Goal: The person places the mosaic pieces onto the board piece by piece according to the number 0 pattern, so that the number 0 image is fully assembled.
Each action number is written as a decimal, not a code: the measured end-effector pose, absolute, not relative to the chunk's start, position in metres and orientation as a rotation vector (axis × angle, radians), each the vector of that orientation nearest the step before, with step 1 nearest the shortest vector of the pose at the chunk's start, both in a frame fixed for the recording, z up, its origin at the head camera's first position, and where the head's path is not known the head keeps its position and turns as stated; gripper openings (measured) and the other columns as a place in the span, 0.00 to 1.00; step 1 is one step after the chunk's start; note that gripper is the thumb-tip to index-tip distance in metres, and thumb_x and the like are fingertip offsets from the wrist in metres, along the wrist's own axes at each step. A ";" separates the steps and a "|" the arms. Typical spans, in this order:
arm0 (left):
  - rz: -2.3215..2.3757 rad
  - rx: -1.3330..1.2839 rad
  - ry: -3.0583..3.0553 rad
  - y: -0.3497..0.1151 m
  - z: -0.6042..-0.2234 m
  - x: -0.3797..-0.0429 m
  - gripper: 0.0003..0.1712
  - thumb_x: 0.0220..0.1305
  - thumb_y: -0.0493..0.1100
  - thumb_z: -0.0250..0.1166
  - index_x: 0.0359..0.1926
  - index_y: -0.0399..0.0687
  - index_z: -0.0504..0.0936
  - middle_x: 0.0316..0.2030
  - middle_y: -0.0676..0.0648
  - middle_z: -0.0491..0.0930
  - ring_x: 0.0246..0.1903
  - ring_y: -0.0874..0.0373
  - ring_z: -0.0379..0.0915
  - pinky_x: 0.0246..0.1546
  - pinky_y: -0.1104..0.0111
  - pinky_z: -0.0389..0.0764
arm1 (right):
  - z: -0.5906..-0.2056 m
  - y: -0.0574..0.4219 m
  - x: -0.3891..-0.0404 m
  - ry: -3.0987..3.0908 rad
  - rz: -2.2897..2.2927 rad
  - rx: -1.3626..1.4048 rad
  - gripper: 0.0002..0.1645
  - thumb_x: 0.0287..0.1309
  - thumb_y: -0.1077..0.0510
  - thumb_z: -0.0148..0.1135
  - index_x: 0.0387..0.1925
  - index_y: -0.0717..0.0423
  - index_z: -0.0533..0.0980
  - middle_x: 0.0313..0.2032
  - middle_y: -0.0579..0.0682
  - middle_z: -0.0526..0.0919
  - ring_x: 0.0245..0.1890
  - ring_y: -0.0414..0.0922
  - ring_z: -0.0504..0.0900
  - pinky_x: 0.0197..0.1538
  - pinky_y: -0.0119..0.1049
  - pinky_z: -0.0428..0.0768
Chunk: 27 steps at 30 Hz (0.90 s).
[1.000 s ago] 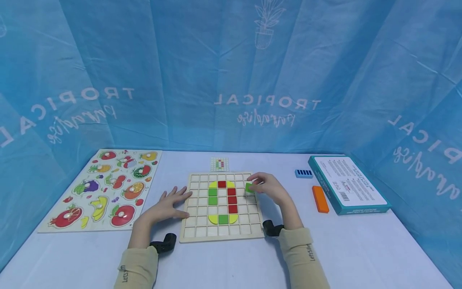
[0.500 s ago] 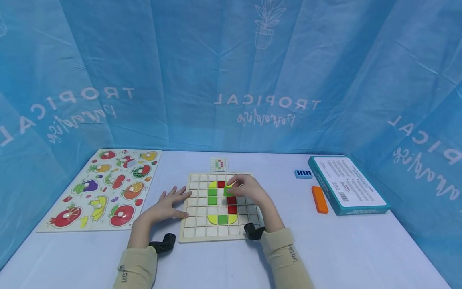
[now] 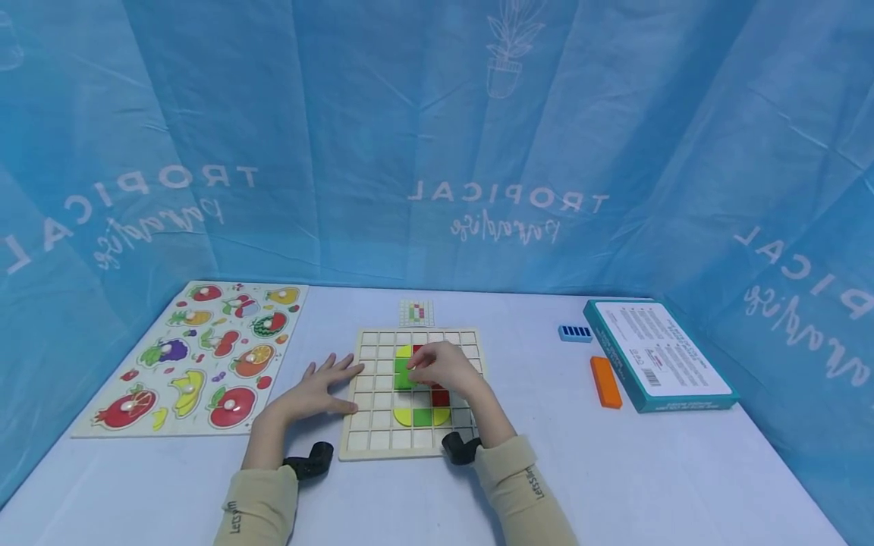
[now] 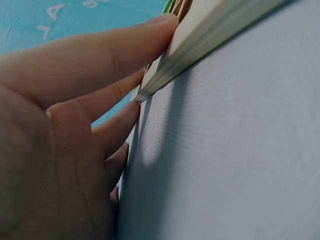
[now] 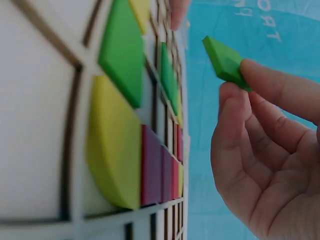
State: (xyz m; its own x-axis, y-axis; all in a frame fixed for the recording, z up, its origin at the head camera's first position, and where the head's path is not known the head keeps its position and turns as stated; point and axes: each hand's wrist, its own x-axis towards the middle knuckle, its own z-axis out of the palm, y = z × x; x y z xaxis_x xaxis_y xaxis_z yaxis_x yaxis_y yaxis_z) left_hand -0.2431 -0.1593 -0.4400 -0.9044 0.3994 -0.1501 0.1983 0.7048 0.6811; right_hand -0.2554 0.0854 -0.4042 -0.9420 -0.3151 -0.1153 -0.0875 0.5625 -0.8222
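A wooden grid board point(image 3: 362, 438) lies on the table with an oval of red, green and yellow tiles on it. A yellow rounded tile point(image 5: 112, 150) and a green square tile point(image 5: 122, 55) sit in its cells in the right wrist view. My right hand point(image 3: 447, 370) pinches another green square tile point(image 5: 222, 61) between thumb and finger, apart from the board's surface. In the head view that hand covers part of the oval. My left hand point(image 3: 314, 390) has its fingers spread, fingertips touching the board's left edge. A small pattern card point(image 3: 416, 313) lies behind the board.
On the left lies a fruit puzzle board point(image 3: 153, 375) with knobbed pieces. A teal box point(image 3: 665, 349) is at the right, with an orange block point(image 3: 605, 382) and a small blue block point(image 3: 575, 334) beside it. A blue curtain point(image 3: 369, 152) hangs behind the table.
My right hand has carried the green tile leftward, from the board's right edge to over the oval's left side. The left hand has stayed in place.
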 end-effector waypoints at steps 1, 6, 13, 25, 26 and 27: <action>1.002 0.473 2.628 -0.159 -0.440 -0.243 0.45 0.47 0.48 0.68 0.66 0.40 0.62 0.69 0.34 0.48 0.69 0.36 0.29 0.66 0.44 0.26 | -0.405 0.084 -0.255 2.558 -1.301 -0.337 0.04 0.49 0.60 0.67 0.30 0.53 0.81 0.26 0.47 0.79 0.24 0.41 0.75 0.30 0.35 0.78; 1.009 0.469 2.626 -0.157 -0.441 -0.242 0.45 0.47 0.47 0.68 0.66 0.40 0.62 0.69 0.34 0.48 0.69 0.36 0.29 0.66 0.44 0.26 | -0.412 0.081 -0.253 2.601 -1.195 -0.338 0.02 0.49 0.61 0.67 0.27 0.51 0.80 0.25 0.44 0.79 0.27 0.41 0.74 0.31 0.32 0.74; 1.019 0.466 2.626 -0.157 -0.441 -0.240 0.45 0.47 0.47 0.68 0.66 0.39 0.62 0.69 0.34 0.48 0.69 0.36 0.29 0.66 0.44 0.25 | -0.418 0.077 -0.250 2.638 -1.138 -0.344 0.03 0.49 0.62 0.67 0.25 0.51 0.80 0.24 0.43 0.79 0.27 0.41 0.74 0.30 0.31 0.74; 1.009 0.458 2.626 -0.158 -0.434 -0.239 0.45 0.48 0.47 0.67 0.66 0.39 0.61 0.69 0.34 0.47 0.69 0.35 0.28 0.66 0.44 0.25 | -0.417 0.071 -0.251 2.664 -1.016 -0.428 0.05 0.48 0.63 0.68 0.24 0.50 0.80 0.22 0.43 0.78 0.22 0.40 0.73 0.24 0.30 0.73; 1.010 0.459 2.627 -0.158 -0.433 -0.239 0.45 0.48 0.47 0.67 0.66 0.39 0.61 0.69 0.34 0.47 0.69 0.35 0.28 0.66 0.44 0.25 | -0.417 0.071 -0.251 2.674 -0.996 -0.430 0.05 0.48 0.64 0.68 0.24 0.50 0.81 0.22 0.43 0.78 0.22 0.41 0.73 0.24 0.30 0.73; 1.010 0.459 2.630 -0.158 -0.433 -0.239 0.45 0.48 0.47 0.67 0.66 0.39 0.61 0.69 0.34 0.47 0.69 0.35 0.28 0.66 0.44 0.25 | -0.417 0.070 -0.251 2.680 -0.977 -0.426 0.05 0.48 0.64 0.68 0.24 0.50 0.81 0.22 0.43 0.78 0.22 0.41 0.73 0.24 0.30 0.73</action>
State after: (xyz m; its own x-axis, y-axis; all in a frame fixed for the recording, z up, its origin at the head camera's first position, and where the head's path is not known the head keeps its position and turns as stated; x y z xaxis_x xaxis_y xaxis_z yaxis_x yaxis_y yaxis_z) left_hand -0.2394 -0.1576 -0.4334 -0.9085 0.3902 -0.1495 0.1898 0.7040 0.6843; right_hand -0.2512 0.0703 -0.4172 -0.9242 -0.3560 -0.1383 -0.1835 0.7315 -0.6567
